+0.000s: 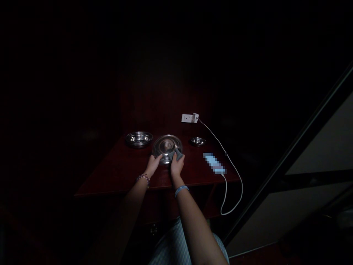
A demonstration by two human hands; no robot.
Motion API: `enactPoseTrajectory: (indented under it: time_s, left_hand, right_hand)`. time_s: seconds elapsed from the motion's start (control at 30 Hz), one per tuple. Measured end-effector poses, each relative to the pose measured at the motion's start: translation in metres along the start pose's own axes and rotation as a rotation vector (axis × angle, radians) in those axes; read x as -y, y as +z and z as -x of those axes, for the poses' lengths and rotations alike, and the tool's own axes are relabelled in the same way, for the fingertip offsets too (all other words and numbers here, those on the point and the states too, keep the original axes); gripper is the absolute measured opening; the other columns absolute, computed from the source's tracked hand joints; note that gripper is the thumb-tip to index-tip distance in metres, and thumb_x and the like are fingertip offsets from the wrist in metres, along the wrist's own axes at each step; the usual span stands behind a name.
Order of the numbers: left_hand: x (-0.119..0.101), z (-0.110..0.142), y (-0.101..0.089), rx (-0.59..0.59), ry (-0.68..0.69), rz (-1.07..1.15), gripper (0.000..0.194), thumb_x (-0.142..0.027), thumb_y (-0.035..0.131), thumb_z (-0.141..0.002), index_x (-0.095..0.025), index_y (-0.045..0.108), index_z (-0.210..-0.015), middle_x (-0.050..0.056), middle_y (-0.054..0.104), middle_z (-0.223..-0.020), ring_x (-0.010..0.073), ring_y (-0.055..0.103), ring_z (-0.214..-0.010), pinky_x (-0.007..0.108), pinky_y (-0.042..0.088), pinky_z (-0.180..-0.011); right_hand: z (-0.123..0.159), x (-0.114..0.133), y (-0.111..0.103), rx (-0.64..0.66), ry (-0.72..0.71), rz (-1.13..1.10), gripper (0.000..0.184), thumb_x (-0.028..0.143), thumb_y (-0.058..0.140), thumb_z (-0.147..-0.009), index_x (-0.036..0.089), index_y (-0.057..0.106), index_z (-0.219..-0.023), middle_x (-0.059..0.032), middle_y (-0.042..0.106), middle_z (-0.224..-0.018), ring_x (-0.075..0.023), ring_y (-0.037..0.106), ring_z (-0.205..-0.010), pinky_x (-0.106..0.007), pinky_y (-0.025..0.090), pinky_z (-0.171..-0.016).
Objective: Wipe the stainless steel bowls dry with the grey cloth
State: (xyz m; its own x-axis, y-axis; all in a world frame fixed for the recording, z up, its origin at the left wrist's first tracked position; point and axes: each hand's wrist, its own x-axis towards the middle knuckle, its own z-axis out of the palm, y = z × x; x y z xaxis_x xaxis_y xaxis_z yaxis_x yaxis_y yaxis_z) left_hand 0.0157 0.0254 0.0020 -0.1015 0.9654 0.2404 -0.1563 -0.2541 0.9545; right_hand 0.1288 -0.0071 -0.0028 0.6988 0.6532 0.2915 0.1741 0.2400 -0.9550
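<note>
A round steel lid or plate [165, 144], its shiny ringed face towards me, is tilted up over the red-brown table. My left hand [153, 164] grips its near left rim, thumb on top and the other fingers hidden. Pressed to its near right part is a grey cloth [179, 154], pinched in my right hand [177, 165]. Left of the plate stands a stack of steel bowls [139, 145]. A small steel bowl [198, 142] sits to the right.
On the table [118, 176] at right lies a blurred-out phone [214, 163]. Its white cable [234, 167] loops past the table edge up to a charger [195, 117] in the wall socket [186, 118]. Surroundings are very dark. A pale panel [317, 147] slants at far right.
</note>
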Motion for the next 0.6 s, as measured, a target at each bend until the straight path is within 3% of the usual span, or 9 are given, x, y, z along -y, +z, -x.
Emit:
enactPoseTrajectory:
  time_s: [0.33, 0.6]
  left_hand:
    - [0.005, -0.003, -0.003, -0.016, 0.072, -0.085, 0.02, -0.028, 0.068, -0.077, -0.014, 0.073, -0.09, 0.013, 0.077, -0.099, 0.029, 0.069, -0.109, 0.042, 0.047, -0.104]
    - [0.006, -0.004, -0.001, -0.053, 0.196, 0.018, 0.043, -0.017, 0.063, -0.079, -0.016, 0.06, -0.122, 0.011, 0.069, -0.124, 0.0231, 0.061, -0.124, 0.039, 0.042, -0.112]
  right_hand:
    - [-0.001, -0.003, 0.002, 0.009, -0.017, -0.03, 0.027, 0.045, 0.054, -0.088, 0.02, 0.054, -0.1, -0.0159, 0.074, -0.106, -0.0265, 0.071, -0.094, -0.036, 0.053, -0.085]
    - [-0.003, -0.01, 0.005, -0.002, -0.023, -0.046, 0.026, 0.045, 0.056, -0.087, 0.022, 0.054, -0.098, -0.0127, 0.074, -0.102, -0.0254, 0.071, -0.09, -0.035, 0.053, -0.083]
